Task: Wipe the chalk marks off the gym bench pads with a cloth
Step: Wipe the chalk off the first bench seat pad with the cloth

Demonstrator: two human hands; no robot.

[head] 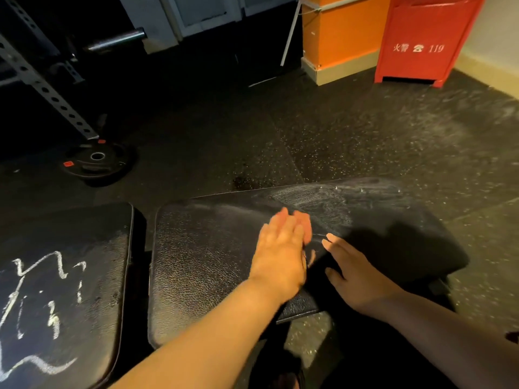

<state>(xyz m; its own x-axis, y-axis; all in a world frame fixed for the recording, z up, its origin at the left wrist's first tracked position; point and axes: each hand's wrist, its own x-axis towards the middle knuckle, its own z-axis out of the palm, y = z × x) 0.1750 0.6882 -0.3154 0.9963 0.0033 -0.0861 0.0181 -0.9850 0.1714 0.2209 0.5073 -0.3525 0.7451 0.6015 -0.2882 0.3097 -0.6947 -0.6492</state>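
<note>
Chalk scribbles [42,282] on the left pad [109,248] are untouched; on the right pad [202,262] the left hand [280,248] presses flat, the right hand [356,279] rests slack beside it; I see no cloth, so bare palms would only smear that chalk haze [323,200].

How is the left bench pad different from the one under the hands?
The left pad carries sharp white chalk lines; the right pad shows a faint smeared haze at its far end. Nothing touches the left pad; the left hand and right hand rest on the right pad. Both are black textured upholstery.
</note>
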